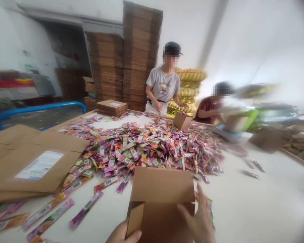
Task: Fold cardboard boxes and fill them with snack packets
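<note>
An open cardboard box (162, 185) stands on the table right in front of me, its back flap raised. My left hand (124, 233) grips the box's left side, thumb over the small side flap (135, 219). At the right edge is my right hand (201, 217), open, thumb apart from the fingers and reaching over the box interior; whether it touches the wall is unclear. Behind the box spreads a large heap of small, colourful stick-shaped packets (142, 145). Several loose packets (86, 209) lie to the left of the box. The lower part of the box is cut off.
Flattened cardboard boxes (73, 141) with a white label lie at left, another stack (112, 107) at the far edge. Across the white table (243, 202) a co-worker (164, 82) stands near a small box (182, 120). Another person (209, 108) is farther right. A blue rail (40, 108) is at left.
</note>
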